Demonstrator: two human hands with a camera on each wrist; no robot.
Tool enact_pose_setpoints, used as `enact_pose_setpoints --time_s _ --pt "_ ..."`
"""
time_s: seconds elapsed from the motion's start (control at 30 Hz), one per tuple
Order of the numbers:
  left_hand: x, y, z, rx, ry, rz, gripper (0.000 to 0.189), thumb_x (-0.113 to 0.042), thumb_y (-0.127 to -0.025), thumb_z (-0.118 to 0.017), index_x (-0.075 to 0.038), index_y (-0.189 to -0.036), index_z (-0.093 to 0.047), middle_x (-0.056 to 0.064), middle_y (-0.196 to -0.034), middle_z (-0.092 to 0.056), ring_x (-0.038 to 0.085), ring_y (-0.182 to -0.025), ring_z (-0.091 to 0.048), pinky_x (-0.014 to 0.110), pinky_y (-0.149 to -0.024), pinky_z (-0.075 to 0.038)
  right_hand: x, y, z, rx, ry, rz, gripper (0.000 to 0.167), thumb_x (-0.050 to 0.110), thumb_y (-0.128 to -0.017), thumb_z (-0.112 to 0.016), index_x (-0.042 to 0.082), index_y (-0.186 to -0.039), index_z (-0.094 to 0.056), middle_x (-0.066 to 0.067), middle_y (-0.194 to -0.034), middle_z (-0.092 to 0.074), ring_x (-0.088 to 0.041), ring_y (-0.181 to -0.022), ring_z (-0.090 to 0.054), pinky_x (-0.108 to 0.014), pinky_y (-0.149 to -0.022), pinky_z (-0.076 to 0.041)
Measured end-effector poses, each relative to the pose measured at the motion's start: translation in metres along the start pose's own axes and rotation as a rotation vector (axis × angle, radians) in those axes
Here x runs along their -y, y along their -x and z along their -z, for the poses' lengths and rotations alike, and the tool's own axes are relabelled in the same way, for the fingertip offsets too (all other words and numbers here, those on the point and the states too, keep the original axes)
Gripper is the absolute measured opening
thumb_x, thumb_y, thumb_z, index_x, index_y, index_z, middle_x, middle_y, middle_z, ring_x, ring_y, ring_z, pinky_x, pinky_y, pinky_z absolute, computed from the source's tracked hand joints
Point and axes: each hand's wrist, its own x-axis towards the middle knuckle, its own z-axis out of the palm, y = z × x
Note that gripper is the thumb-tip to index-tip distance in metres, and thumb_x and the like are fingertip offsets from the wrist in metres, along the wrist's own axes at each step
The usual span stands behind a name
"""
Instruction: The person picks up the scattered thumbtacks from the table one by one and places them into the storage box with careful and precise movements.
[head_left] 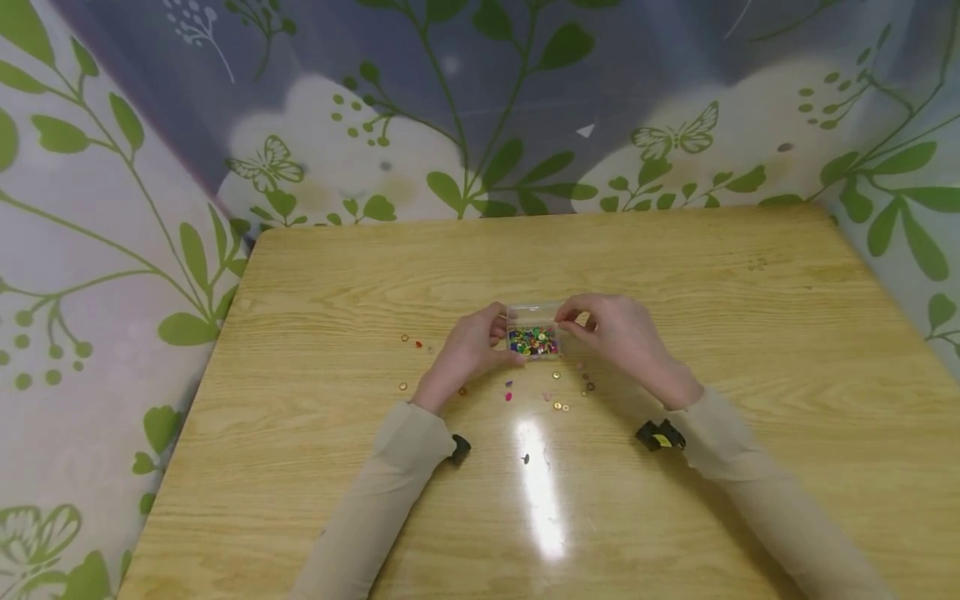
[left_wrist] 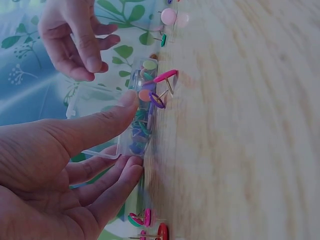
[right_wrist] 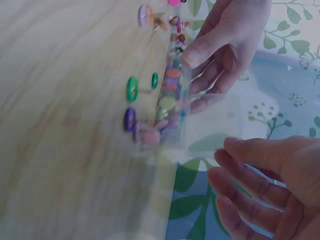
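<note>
A small clear plastic box (head_left: 542,358) stands on the table with its hinged lid (head_left: 534,313) raised at the back. Colourful thumbtacks (head_left: 534,339) fill it. My left hand (head_left: 471,343) grips the box at its left end, thumb along the front and fingers behind. At the other end, my right hand (head_left: 618,333) hovers with fingertips close to the lid's corner. Its fingers (right_wrist: 240,175) are loosely bent, and nothing shows between them in the wrist views. Loose tacks lie before the box, among them a green one (right_wrist: 132,89) and a pink one (left_wrist: 166,76).
More scattered tacks dot the wooden table (head_left: 300,500), including a brass one (head_left: 556,375) and a magenta one (head_left: 508,397). One dark tack (head_left: 526,458) lies nearer me with its point up. A leaf-patterned wall covering (head_left: 480,108) rises behind the table.
</note>
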Motion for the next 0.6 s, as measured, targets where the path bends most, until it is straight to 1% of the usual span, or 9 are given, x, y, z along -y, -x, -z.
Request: enact_pose_setpoints --time_s 0.1,0.27,0.33,0.4,0.6 --pt "0.0 0.0 0.0 0.004 0.002 0.009 0.063 -0.019 -0.08 -0.088 -0.01 -0.134 -0.058 0.008 -0.125 -0.066 0.024 -0.115 -0.062 0.035 -0.101 -0.052 -0.006 0.001 0.0 0.042 0.007 -0.036 0.011 0.012 -0.091 -0.075 0.009 -0.101 -0.074 -0.006 -0.092 -0.076 -0.016 -0.063 -0.065 -0.03 -0.052 -0.051" --pt "0.0 -0.001 0.0 0.002 -0.003 0.007 0.062 -0.019 -0.08 -0.088 -0.01 -0.134 -0.058 0.008 -0.124 -0.066 0.023 -0.114 -0.062 0.034 -0.1 -0.053 -0.01 0.002 -0.004 0.194 0.012 -0.069 0.01 0.012 -0.089 -0.076 0.011 -0.099 -0.076 -0.004 -0.093 -0.075 -0.014 -0.067 -0.063 -0.028 -0.057 -0.052" --pt "0.0 -0.001 0.0 0.002 -0.004 0.008 0.062 -0.019 -0.08 -0.088 -0.01 -0.134 -0.058 0.008 -0.124 -0.066 0.023 -0.114 -0.062 0.034 -0.1 -0.053 -0.01 0.002 -0.007 0.232 0.006 -0.078 0.009 0.013 -0.089 -0.077 0.013 -0.098 -0.077 -0.003 -0.094 -0.076 -0.014 -0.071 -0.065 -0.028 -0.06 -0.053" --pt "0.0 0.0 0.0 0.002 -0.005 0.009 0.062 -0.018 -0.08 -0.088 -0.01 -0.134 -0.058 0.008 -0.124 -0.066 0.023 -0.114 -0.062 0.034 -0.1 -0.053 -0.01 0.002 -0.009 0.245 -0.008 -0.091 0.008 0.014 -0.088 -0.078 0.014 -0.096 -0.077 -0.003 -0.094 -0.076 -0.013 -0.07 -0.065 -0.027 -0.058 -0.052" --pt "-0.001 -0.001 0.0 0.005 -0.008 0.013 0.061 -0.019 -0.08 -0.087 -0.01 -0.134 -0.058 0.008 -0.124 -0.066 0.023 -0.114 -0.061 0.034 -0.1 -0.052 -0.01 0.0 -0.011 0.212 -0.005 -0.091 0.003 0.015 -0.089 -0.077 0.013 -0.091 -0.077 -0.004 -0.088 -0.076 -0.012 -0.063 -0.062 -0.025 -0.053 -0.048"
